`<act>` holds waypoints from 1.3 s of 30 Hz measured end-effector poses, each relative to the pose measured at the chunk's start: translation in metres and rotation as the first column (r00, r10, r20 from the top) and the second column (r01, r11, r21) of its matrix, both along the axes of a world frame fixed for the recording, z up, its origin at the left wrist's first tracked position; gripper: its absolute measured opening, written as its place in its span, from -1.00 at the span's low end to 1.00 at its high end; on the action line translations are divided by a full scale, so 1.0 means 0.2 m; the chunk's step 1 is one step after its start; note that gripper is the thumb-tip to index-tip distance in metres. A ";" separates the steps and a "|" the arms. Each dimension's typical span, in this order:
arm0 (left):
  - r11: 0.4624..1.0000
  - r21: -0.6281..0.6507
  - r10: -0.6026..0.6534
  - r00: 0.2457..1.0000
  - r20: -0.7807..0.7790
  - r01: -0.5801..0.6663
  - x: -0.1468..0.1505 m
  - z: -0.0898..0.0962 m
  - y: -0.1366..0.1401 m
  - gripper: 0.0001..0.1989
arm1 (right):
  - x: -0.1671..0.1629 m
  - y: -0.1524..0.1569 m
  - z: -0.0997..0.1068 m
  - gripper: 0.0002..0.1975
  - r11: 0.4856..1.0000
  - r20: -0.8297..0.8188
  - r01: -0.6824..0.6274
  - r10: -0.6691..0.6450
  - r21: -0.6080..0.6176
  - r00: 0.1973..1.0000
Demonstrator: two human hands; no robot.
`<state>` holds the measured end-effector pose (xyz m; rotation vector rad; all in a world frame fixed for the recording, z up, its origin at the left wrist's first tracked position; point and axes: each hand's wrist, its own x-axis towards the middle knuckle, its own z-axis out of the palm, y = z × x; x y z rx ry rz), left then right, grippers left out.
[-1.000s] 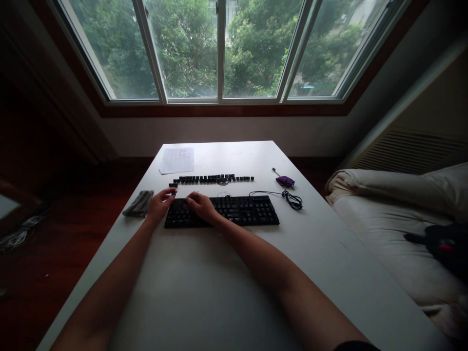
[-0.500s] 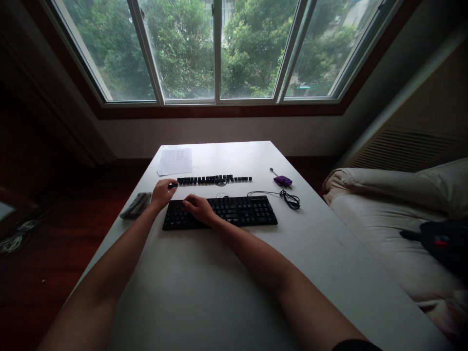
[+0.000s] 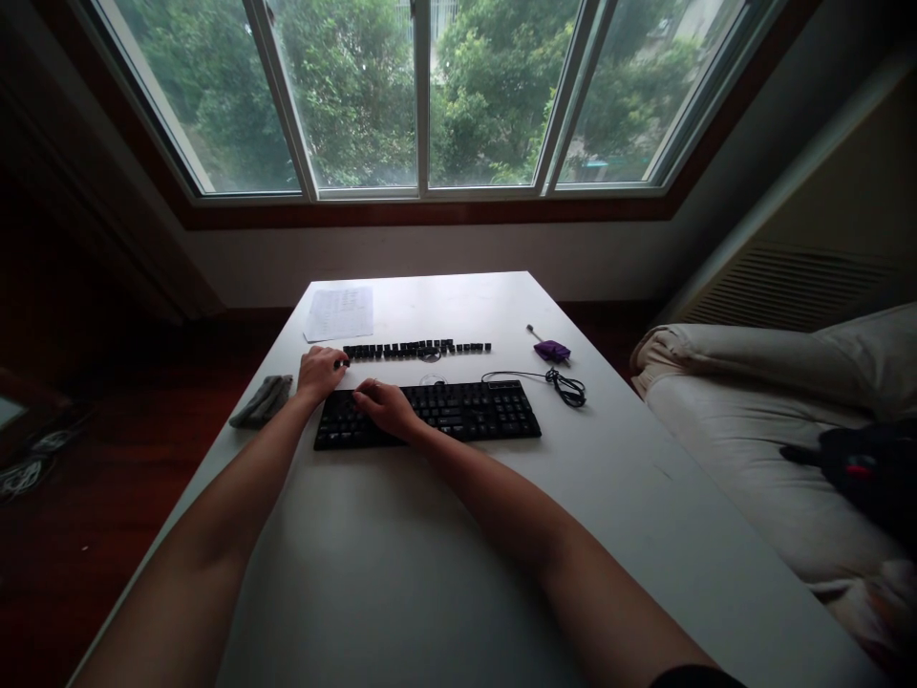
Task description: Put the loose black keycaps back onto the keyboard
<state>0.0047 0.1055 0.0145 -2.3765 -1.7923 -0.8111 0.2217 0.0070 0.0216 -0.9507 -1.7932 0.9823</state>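
Note:
My left hand (image 3: 321, 372) is at the left end of a row of loose black keycaps (image 3: 391, 352). Its fingertips are closed on a small black keycap (image 3: 342, 363). Below the row lies a black keyboard (image 3: 494, 411), its long side towards me. My right hand (image 3: 385, 405) rests over the keyboard's left half, thumb and forefinger drawn together near its upper left keys. Whatever those fingers pinch is too small to make out. Part of the keyboard is hidden under this hand and wrist.
A grey cloth (image 3: 262, 401) lies left of the keyboard. Printed paper (image 3: 339, 313) is at the table's far left. To the right are a coiled cable (image 3: 567, 388) and a purple pouch-like thing (image 3: 552, 351) near a small brush-like stick (image 3: 532, 331). A sofa (image 3: 716, 411) flanks the white table (image 3: 401, 573).
My left hand has turned slightly, and the dark keycap shows more plainly at its fingertips. My right hand stays over the keyboard's left part. The whole view has shifted a little.

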 end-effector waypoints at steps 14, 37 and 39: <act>0.997 -0.022 0.074 0.997 -0.028 -0.074 0.00 -0.02 0.06 -0.83 | 0.00 0.01 -0.01 -0.81 1.000 0.002 -0.005 0.005 0.005 1.000; 0.993 -0.045 0.106 0.993 -0.046 -0.108 0.01 -0.03 0.05 -0.78 | 0.00 0.01 -0.01 -0.77 1.000 0.042 0.003 -0.004 0.018 0.999; 0.991 -0.041 0.127 0.992 -0.023 -0.128 0.00 -0.04 0.04 -0.78 | 0.00 0.01 -0.01 -0.78 1.000 0.041 0.003 -0.004 0.011 0.999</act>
